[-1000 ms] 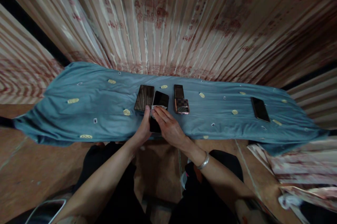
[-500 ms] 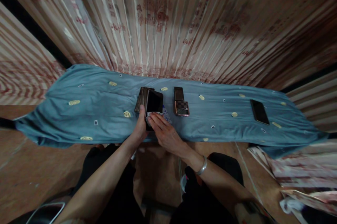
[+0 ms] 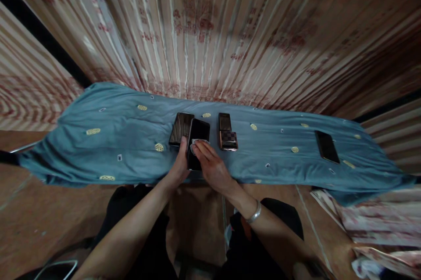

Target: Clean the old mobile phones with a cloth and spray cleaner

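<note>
My left hand (image 3: 178, 168) grips a black phone (image 3: 199, 128) by its left edge, thumb along the side. Pressed on the phone's screen, my right hand (image 3: 213, 166) holds a small pale cloth (image 3: 194, 147) under its fingers. A second dark, shiny phone (image 3: 180, 127) lies on the blue cloth cover just left of the held one. To the right sit a small dark device (image 3: 224, 121) and a checkered, copper-edged one (image 3: 228, 140), touching each other.
Another black phone (image 3: 326, 146) lies far right on the blue patterned cover (image 3: 131, 133). Pleated curtains (image 3: 204, 30) hang behind the table. Dark poles stand at both sides, and my knees are below the front edge.
The held phone sits slightly further right of the dark phone beside it. My right hand has shifted a little on the screen with the pale cloth. The whole view has moved slightly.
</note>
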Available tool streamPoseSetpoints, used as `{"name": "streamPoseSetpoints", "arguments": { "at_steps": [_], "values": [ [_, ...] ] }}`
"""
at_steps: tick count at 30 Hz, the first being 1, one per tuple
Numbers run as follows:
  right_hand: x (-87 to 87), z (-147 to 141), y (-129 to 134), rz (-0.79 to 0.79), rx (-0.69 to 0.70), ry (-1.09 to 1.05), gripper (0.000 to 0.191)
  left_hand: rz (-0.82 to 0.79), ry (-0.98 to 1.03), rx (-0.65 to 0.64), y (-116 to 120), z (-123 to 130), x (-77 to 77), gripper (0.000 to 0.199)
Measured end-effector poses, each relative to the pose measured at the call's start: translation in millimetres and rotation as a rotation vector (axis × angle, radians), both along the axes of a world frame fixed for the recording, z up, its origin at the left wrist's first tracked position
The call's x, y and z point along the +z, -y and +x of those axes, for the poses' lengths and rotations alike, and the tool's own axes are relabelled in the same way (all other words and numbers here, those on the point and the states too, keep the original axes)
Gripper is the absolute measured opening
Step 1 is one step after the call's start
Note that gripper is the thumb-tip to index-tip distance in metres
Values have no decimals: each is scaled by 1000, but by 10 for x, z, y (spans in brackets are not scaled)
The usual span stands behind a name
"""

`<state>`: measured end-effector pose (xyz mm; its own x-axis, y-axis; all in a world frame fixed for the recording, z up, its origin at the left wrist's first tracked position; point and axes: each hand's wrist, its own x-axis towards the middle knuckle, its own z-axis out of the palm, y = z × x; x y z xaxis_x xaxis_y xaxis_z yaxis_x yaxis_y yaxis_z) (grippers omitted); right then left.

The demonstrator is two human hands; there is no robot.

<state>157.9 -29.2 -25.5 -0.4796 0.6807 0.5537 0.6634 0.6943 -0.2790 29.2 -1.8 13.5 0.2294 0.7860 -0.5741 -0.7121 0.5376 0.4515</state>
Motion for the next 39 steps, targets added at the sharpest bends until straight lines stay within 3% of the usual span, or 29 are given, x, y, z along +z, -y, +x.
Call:
{"name": "streamPoseSetpoints", "arguments": {
  "at_steps": [6, 13, 24, 30, 39],
  "values": [
    [6, -51, 82, -18, 14, 55, 59, 7, -19, -15, -61, -31, -41, 66],
    [11, 118, -81, 8, -41, -12, 57, 21, 53, -44, 17, 49, -99, 63],
    [39, -67, 95, -39, -35, 39, 63, -21, -36, 9, -31, -24, 59, 65],
    [3, -3, 127, -29, -40, 19, 61, -37, -108, -27, 33, 6, -4, 59],
    [-81, 167, 32, -39, -157, -94, 64, 12, -77, -59, 105, 78, -79, 49]
  ]
}}
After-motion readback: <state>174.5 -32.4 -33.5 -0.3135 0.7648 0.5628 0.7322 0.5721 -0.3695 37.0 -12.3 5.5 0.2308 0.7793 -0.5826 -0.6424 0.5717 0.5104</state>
